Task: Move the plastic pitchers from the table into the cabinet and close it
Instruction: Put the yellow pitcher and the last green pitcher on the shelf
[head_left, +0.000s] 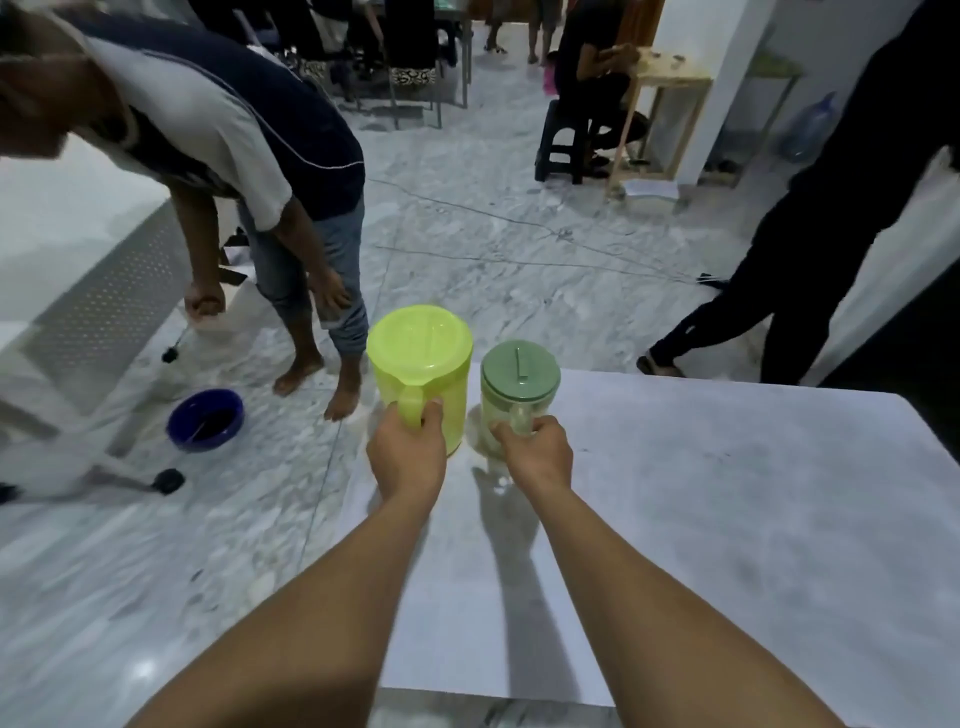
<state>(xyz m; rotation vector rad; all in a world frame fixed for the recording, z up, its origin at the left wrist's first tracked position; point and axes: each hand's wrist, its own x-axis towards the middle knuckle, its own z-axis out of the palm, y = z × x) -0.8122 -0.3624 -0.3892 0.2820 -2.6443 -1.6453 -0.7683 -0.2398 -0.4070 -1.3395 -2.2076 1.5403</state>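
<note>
A lime-green plastic pitcher (423, 353) with a matching lid is at the far left corner of the white table (727, 519). My left hand (408, 457) is closed around its handle. Right beside it is a smaller clear pitcher (517, 382) with a dull green lid, and my right hand (540, 457) grips its clear handle. Both pitchers are upright. Whether they rest on the table or hang just above it I cannot tell. No cabinet is clearly in view.
A person bends over on the marble floor to the left, near a blue bowl (205, 420). Another person in dark clothes (810, 249) stands at the right beside the table's far edge. A dark stool (563, 140) and wooden table (670, 98) stand further back.
</note>
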